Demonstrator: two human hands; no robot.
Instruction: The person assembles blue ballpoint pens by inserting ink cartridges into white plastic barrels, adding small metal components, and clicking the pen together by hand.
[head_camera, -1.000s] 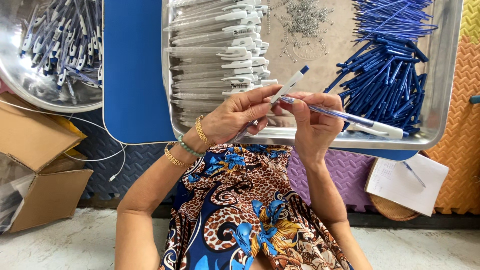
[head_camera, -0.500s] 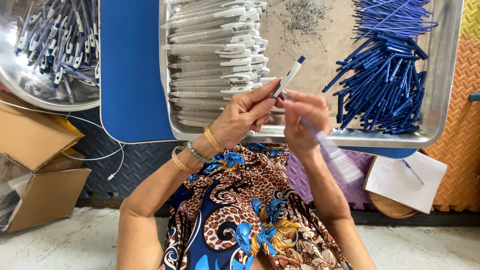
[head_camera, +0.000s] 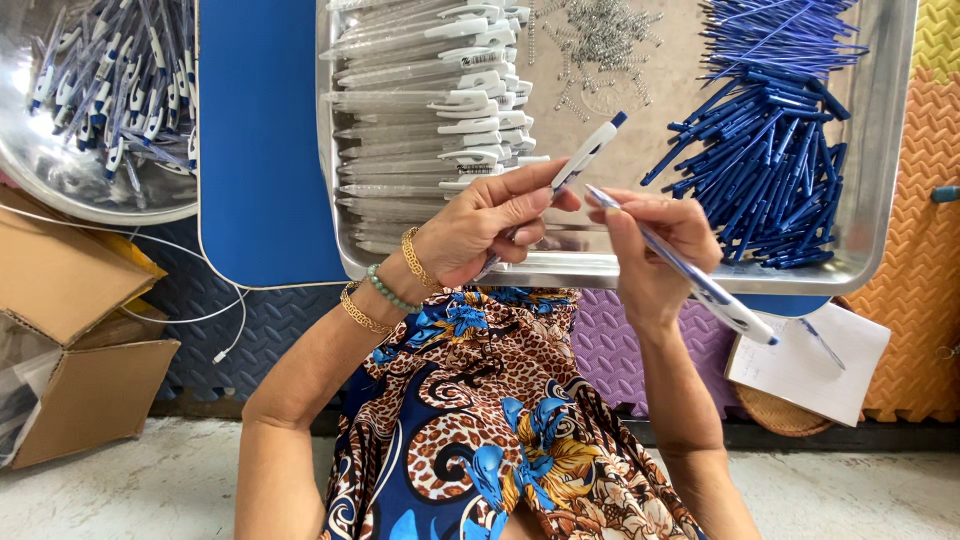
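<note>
Two pen parts are sitting in your hands above the near rim of the metal tray (head_camera: 890, 150). Your left hand (head_camera: 480, 225) is curling its fingers closed around a white pen barrel (head_camera: 588, 152), slim, with a blue tip pointing up and away from you. Your right hand (head_camera: 655, 245) is pinching a blue pen piece (head_camera: 690, 275) between thumb and fingers; it is slanting down toward your right, ending in a white section. Both tips are nearly meeting between your hands, just over the tray's front edge.
</note>
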